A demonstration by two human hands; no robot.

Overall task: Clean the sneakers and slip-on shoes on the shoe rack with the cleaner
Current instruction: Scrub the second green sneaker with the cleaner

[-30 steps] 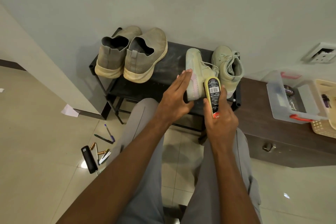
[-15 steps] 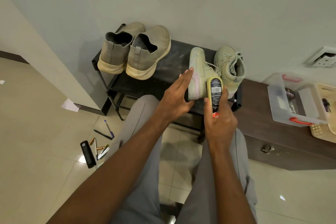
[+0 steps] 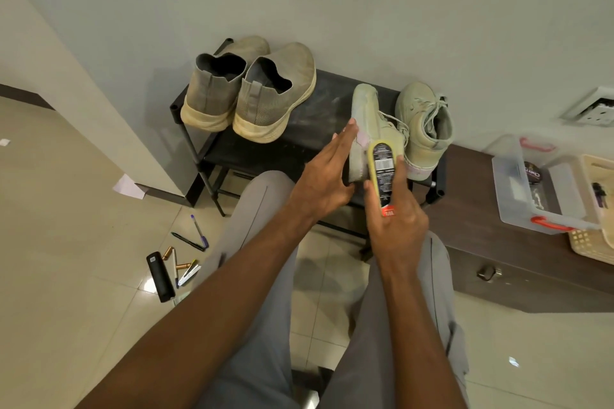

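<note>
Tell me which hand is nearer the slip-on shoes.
Left. The left hand lies flat against the tilted sneaker, on the side facing the slip-on shoes; the right hand, gripping the cleaner, is beyond that sneaker.

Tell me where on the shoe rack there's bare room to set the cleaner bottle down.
The widest free patch on the shoe rack is the dusty middle strip, between the slip-on shoes and the tilted sneaker under the left hand. A narrower strip runs along the front edge before the slip-ons. The right end is crowded: both sneakers, the right hand and cleaner bottle.
</note>
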